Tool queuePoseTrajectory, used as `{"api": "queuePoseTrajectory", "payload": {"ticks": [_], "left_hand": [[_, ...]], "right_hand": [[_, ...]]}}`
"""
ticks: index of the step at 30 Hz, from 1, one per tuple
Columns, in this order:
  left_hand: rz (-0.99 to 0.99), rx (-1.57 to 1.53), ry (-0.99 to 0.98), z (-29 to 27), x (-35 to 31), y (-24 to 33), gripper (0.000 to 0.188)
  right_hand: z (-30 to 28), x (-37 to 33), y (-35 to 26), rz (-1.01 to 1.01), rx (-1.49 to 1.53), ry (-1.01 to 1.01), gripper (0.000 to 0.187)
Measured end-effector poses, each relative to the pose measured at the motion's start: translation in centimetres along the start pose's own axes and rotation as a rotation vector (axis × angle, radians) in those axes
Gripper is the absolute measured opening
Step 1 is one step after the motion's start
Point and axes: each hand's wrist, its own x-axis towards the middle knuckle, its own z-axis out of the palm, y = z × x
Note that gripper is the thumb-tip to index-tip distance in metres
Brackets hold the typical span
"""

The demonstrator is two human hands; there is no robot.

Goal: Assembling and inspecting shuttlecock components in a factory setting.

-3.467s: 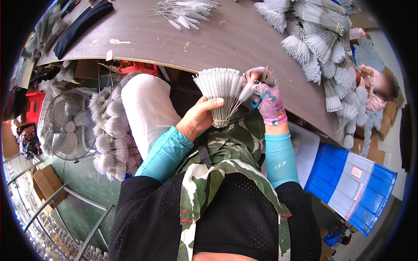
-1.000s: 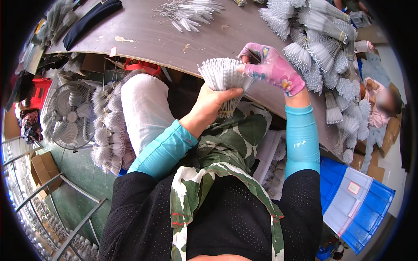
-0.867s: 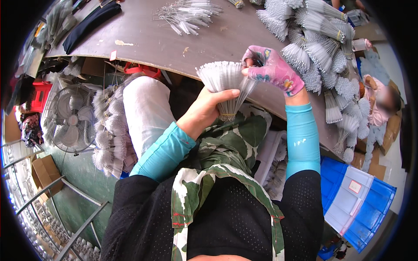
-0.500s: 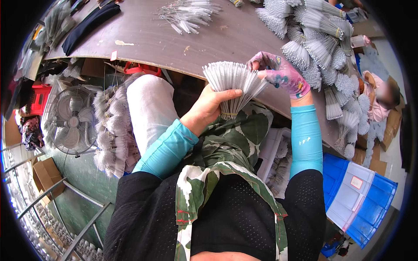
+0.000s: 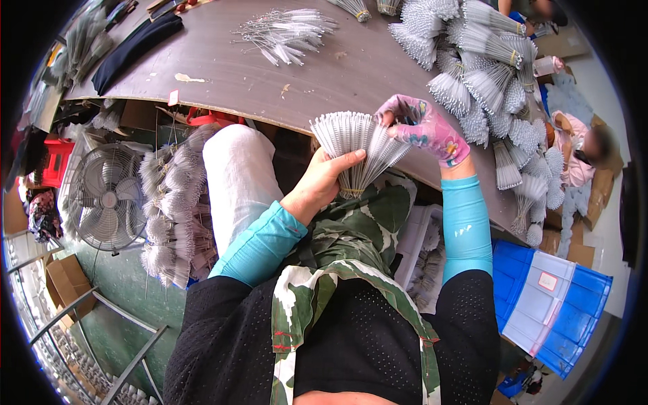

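Observation:
A fanned bundle of thin wire tube brushes with whitish bristles stands upright over my lap, a yellowish band around its lower wire ends. My bare left hand is closed around the bundle's left side, with its thumb across the front. At the bundle's right edge, my right hand, in a pink flowered glove with bare fingertips, pinches the heads of the outer brushes. How many brushes sit between those fingers is hidden. Below the bundle, a camouflage apron covers my lap.
Loose brushes lie on the brown table. Banded brush bundles are heaped at its right, near another person. A fan and hanging brushes stand left; blue-and-white crates are at right.
The view has shifted slightly. My right hand has edged left along the bundle's right side, its fingers still at the brush heads. The left hand keeps its grip.

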Motion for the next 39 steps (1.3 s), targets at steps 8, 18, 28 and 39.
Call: {"api": "queuePoseTrajectory", "payload": {"ticks": [8, 18, 28, 39], "left_hand": [[0.042, 0.031, -0.028, 0.8, 0.0, 0.6, 0.039], [-0.130, -0.129, -0.120, 0.9, 0.4, 1.8, 0.048], [-0.088, 0.074, -0.117, 1.2, 1.9, 0.1, 0.052], [0.053, 0.121, -0.005, 1.1, 2.1, 0.0, 0.056]], "right_hand": [[2.2, 1.2, -1.1, 0.105, -0.165, 0.144, 0.019], [-0.7, -0.6, 0.6, -0.048, 0.065, 0.114, 0.019], [0.0, 0.4, -3.6, 0.185, -0.277, 0.069, 0.022], [2.0, 1.6, -2.8, 0.054, -0.433, 0.140, 0.035]]}}
